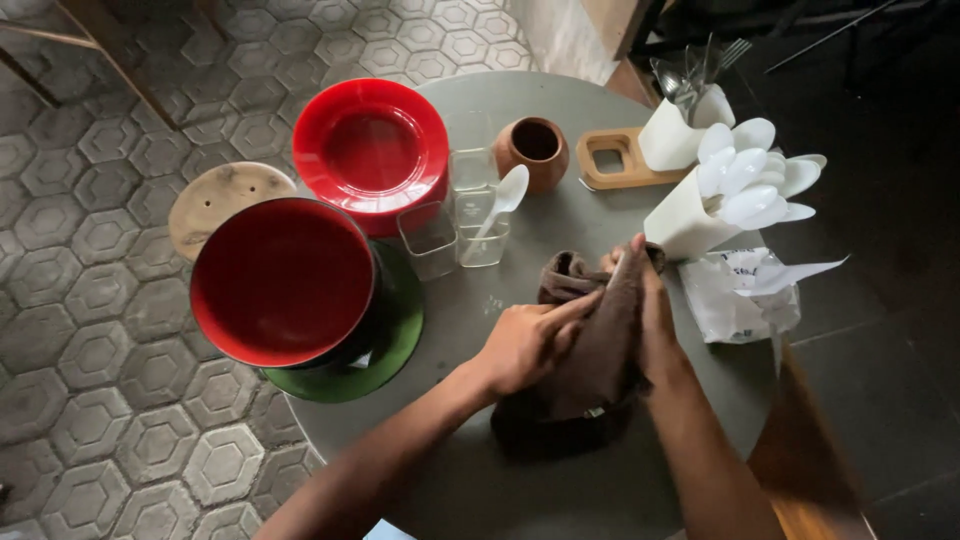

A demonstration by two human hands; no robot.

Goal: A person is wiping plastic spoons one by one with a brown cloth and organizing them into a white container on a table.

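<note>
1. brown cloth (600,345) bunched between both hands over the round grey desk (480,480), soft and thick, folds draping down to a dark heap resting on the desk near its front edge.
2. left hand (525,345) closed around the cloth's left side, fingers curled into the fabric, forefinger stretched along a fold.
3. right hand (652,320) pressed flat against the cloth's right side, fingers straight, a slim white thing showing at the fingertips; probably wrapped in the cloth, though too hidden to tell what it is.
4. looks like wiping in mid course: one piece in the cloth, many more waiting.
5. waiting pieces: white plastic spoons (750,180) fanned out of a tilted white holder (680,220), smooth and glossy; a second white holder (668,140) behind it with metal forks.
6. one more white spoon (500,200) standing in a clear square glass (482,225), among other clear glasses just beside it.
7. stacked glossy red plates (372,150) at the far left; a big round red bowl (282,280) with dark rim resting on a green plate (395,340).
8. brown clay cup (532,150), matte and rounded; flat wooden holder (615,160) with a square cut-out; crumpled white wrapper (745,295) at the right.
9. cannot tell which pieces are already wiped.
</note>
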